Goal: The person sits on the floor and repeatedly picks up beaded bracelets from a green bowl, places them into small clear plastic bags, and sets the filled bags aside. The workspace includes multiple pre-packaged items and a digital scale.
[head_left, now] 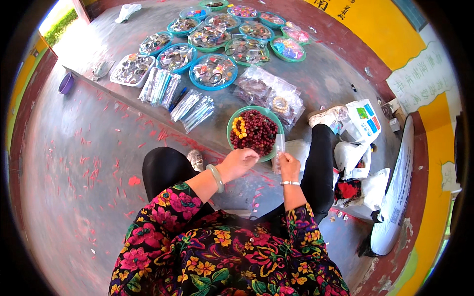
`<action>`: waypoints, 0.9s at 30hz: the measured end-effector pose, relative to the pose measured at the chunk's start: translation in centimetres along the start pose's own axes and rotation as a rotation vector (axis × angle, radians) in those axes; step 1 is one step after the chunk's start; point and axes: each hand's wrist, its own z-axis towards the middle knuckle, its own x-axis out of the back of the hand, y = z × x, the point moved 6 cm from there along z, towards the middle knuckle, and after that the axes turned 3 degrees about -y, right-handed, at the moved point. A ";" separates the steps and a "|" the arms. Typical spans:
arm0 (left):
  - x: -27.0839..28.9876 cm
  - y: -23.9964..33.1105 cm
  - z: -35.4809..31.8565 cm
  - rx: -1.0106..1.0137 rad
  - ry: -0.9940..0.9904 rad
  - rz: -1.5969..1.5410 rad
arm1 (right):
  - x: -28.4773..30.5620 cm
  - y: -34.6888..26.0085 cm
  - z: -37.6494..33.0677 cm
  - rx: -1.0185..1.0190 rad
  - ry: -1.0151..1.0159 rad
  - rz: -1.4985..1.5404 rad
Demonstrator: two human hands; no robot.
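Note:
A green bowl (271,112) in front of me is heaped with dark red bead bracelets (257,129). One yellow bead bracelet (239,127) lies on them at the left. My left hand (239,163) is at the bowl's near rim, its fingers curled in; what they hold, if anything, is hidden. Just right of it, my right hand (289,166) grips a narrow clear plastic bag (280,143), held upright beside the bowl's right rim. I cannot make out anything inside that bag. A pale bangle is on my left wrist, a silvery one on my right.
Several bowls (213,71) of bagged small goods stand farther ahead, with a white basket (132,70) at their left. Bundles of packaged sticks (192,109) and bagged bracelets (270,93) lie nearer. White bags (359,123) stand to the right. Red scraps litter the floor at left.

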 end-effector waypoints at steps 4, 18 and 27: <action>-1.1 0.3 -0.7 0.049 0.039 -0.110 | -0.7 -6.5 -5.6 0.443 -0.017 -0.263; -1.9 -0.3 -2.5 0.191 0.023 -0.366 | -1.1 -8.9 -9.7 0.495 -0.248 0.015; -1.2 1.3 -3.7 0.143 0.111 -0.179 | -1.7 -6.5 -9.2 0.285 -0.291 0.221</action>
